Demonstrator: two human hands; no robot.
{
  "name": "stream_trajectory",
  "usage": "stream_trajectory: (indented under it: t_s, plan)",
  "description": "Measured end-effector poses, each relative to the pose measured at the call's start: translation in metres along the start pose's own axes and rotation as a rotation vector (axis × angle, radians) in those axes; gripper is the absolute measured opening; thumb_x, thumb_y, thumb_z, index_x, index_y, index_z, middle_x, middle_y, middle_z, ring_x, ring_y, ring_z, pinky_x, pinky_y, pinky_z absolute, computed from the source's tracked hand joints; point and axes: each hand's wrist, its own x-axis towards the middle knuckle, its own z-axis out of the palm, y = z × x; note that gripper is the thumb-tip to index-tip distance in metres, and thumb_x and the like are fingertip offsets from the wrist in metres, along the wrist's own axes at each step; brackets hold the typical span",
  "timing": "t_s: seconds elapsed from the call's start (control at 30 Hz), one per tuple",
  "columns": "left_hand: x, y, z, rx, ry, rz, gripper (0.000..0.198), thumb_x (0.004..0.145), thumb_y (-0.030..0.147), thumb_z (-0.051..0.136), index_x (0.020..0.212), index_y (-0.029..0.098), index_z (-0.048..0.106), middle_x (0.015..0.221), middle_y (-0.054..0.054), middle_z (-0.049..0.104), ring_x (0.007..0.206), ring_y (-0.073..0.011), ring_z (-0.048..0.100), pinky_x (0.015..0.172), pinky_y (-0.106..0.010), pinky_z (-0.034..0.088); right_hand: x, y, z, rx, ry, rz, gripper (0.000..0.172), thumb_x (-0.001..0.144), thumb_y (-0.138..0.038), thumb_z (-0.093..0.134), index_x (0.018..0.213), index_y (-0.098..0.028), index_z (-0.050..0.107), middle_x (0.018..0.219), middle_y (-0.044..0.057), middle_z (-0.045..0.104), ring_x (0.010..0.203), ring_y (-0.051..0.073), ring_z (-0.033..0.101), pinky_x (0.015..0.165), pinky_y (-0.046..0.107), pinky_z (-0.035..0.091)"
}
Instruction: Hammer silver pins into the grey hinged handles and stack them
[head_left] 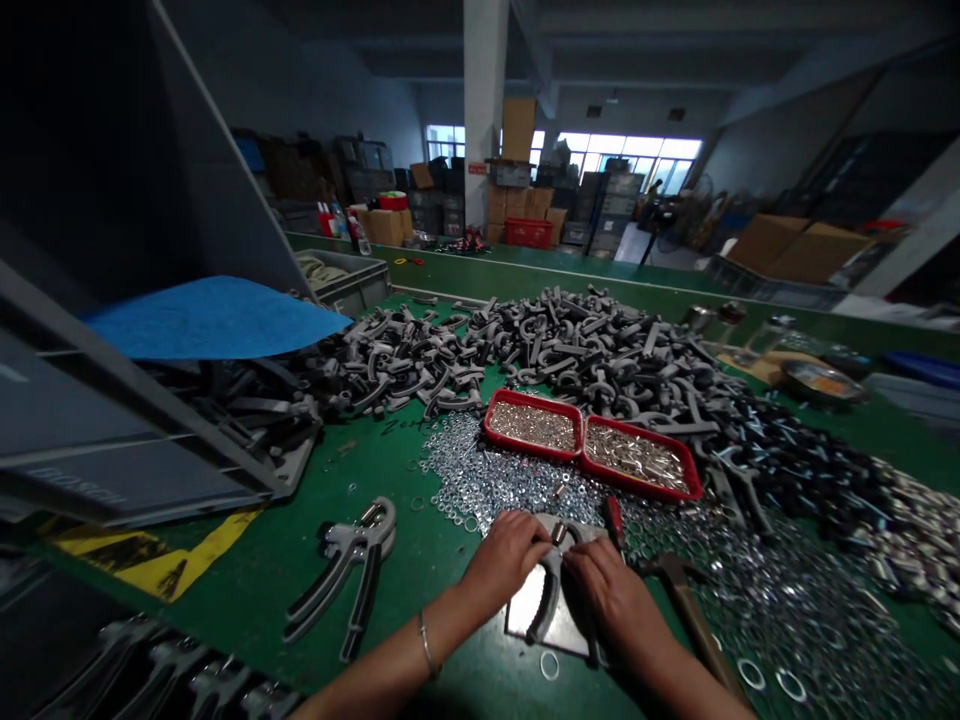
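Observation:
My left hand (506, 560) and my right hand (611, 590) meet over a two-handled grey-and-black grip tool (546, 600), and both seem to hold it. The tool lies on a bright metal plate (540, 630) on the green work mat (420, 640). A small metal sleeve (559, 534) stands up between my fingers. Just past my right hand lie a red-handled tool (614, 522) and a wood-handled hammer (694, 625). Loose steel washers (487, 480) spread beyond my hands, and a finished-looking grip tool (345, 570) lies to my left.
Two red trays of small metal parts (532, 424) stand beyond my hands, backed by a large heap of grey castings (570, 350). Grey crates (127, 450) and a blue sheet (214, 318) rise at left. More grip tools (172, 680) lie at lower left.

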Motion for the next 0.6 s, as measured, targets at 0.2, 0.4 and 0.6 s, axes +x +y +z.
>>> stream_trajectory:
  t_s: [0.2,0.4,0.6]
  plan:
    - [0.001,0.001,-0.003,0.002,0.0,-0.013,0.006,0.093,0.019,0.063,0.088,0.02,0.06,0.092,-0.002,0.068,0.094,-0.021,0.059,0.089,-0.035,0.041,-0.002,0.0,-0.001,-0.018,-0.017,-0.027,0.03,0.104,-0.02,0.033,0.106,-0.014,0.062,0.095,0.013,0.068,0.087,0.024,0.062,0.073,0.036,0.06]
    - [0.001,0.003,0.0,-0.017,0.025,-0.012,0.006,0.093,0.019,0.062,0.088,0.02,0.062,0.092,-0.001,0.069,0.094,-0.0206,0.059,0.09,-0.036,0.041,-0.003,-0.005,-0.005,0.041,-0.006,-0.014,0.031,0.102,-0.016,0.037,0.122,-0.016,0.061,0.111,0.015,0.069,0.1,0.026,0.064,0.083,0.04,0.06]
    - [0.0,0.005,-0.022,-0.032,0.086,-0.008,0.01,0.096,0.022,0.058,0.087,0.021,0.063,0.091,-0.001,0.069,0.093,-0.0199,0.061,0.091,-0.035,0.041,-0.037,0.019,-0.043,0.168,0.044,0.308,0.029,0.101,-0.031,0.044,0.125,-0.026,0.061,0.118,0.009,0.069,0.109,0.026,0.064,0.094,0.044,0.055]
